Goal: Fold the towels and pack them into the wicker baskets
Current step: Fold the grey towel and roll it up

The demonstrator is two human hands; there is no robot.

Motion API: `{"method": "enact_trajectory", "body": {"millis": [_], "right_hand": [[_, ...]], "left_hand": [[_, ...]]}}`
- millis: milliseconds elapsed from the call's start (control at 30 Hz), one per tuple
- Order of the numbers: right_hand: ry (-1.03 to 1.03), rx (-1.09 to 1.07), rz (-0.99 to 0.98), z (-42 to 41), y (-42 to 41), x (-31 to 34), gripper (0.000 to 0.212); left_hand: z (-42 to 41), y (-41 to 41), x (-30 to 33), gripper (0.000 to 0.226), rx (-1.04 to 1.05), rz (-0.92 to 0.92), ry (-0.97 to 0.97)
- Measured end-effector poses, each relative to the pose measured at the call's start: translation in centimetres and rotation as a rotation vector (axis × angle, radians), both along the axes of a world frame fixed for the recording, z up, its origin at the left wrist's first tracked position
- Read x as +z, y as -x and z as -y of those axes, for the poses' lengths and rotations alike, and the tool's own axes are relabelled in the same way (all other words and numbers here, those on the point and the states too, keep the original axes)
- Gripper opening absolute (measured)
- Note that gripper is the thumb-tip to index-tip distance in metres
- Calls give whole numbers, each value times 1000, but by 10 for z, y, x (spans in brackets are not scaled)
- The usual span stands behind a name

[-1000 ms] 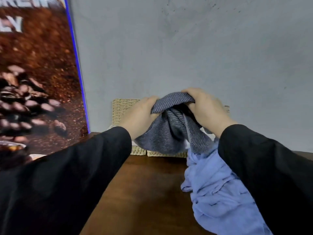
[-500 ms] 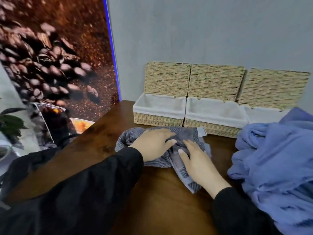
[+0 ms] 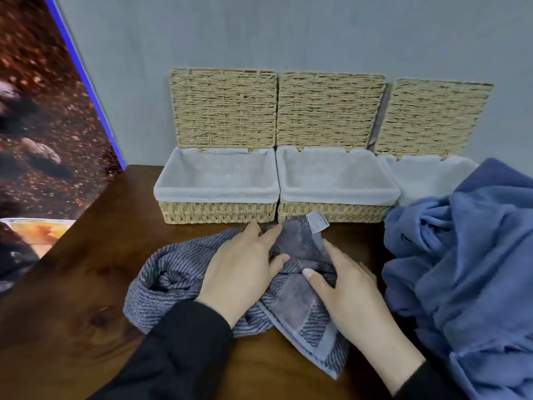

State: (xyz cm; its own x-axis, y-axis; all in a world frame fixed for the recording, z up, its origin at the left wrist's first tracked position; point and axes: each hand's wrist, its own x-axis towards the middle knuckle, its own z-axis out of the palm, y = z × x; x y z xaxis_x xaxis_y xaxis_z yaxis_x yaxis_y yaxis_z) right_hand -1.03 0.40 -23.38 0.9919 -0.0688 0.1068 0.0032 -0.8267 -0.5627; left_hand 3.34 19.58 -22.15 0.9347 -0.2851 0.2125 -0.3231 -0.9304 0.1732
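A grey striped towel (image 3: 170, 272) lies crumpled on the wooden table (image 3: 86, 284), a label tab sticking up at its far edge. My left hand (image 3: 242, 269) rests flat on its middle with fingers straight. My right hand (image 3: 346, 290) lies on the towel's right part, thumb pressed into a fold; its other fingers are hidden behind the hand. Three wicker baskets with grey liners and raised lids stand along the wall: left (image 3: 216, 210), middle (image 3: 334, 210), right (image 3: 418, 174). All three liners look empty. A heap of blue towels (image 3: 467, 255) fills the right side.
A coffee-bean poster panel (image 3: 43, 125) with a blue edge leans at the left of the table. The blue heap covers the right basket's front. A grey wall stands behind the baskets.
One second ago both hands held the grey towel bunched up in the air. They have lowered it onto the table and now lie on top of it.
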Motion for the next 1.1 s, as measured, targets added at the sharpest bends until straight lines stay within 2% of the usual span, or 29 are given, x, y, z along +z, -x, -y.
{"method": "enact_trajectory", "body": {"millis": [167, 300, 400, 500, 600, 667, 733, 800, 867, 967, 1033, 1100], "right_hand": [[-80, 72, 159, -2, 2, -6, 34], [-168, 159, 334, -4, 8, -2, 39], [-134, 259, 469, -7, 18, 7, 36], [-219, 277, 461, -1, 30, 19, 39], [-306, 206, 464, 3, 42, 35, 45], [-337, 151, 429, 3, 51, 46, 44], [-366, 143, 311, 5, 55, 54, 37], [-322, 149, 249, 11, 53, 58, 17], [-207, 142, 251, 18, 52, 68, 20], [-186, 79, 273, 28, 48, 100, 4], [-204, 44, 360, 37, 43, 125, 9], [-237, 22, 490, 44, 38, 151, 7]], "left_hand": [[-5, -3, -7, 51, -108, 191, 77], [-1, 2, 1, 60, -319, 284, 189], [2, 4, 12, 70, -475, 181, 132], [3, 5, 30, 48, -561, -18, 91], [-3, 12, 56, 19, -552, -126, 20], [-11, 18, 73, 9, -542, -99, 45], [-17, 28, 95, 23, -512, -9, 131], [-23, 39, 118, 38, -448, 11, 276], [-28, 50, 137, 45, -361, -4, 351], [-34, 61, 152, 35, -254, -38, 257], [-40, 63, 160, 23, -200, -29, 197], [-45, 64, 166, 22, -134, 16, 214]]}}
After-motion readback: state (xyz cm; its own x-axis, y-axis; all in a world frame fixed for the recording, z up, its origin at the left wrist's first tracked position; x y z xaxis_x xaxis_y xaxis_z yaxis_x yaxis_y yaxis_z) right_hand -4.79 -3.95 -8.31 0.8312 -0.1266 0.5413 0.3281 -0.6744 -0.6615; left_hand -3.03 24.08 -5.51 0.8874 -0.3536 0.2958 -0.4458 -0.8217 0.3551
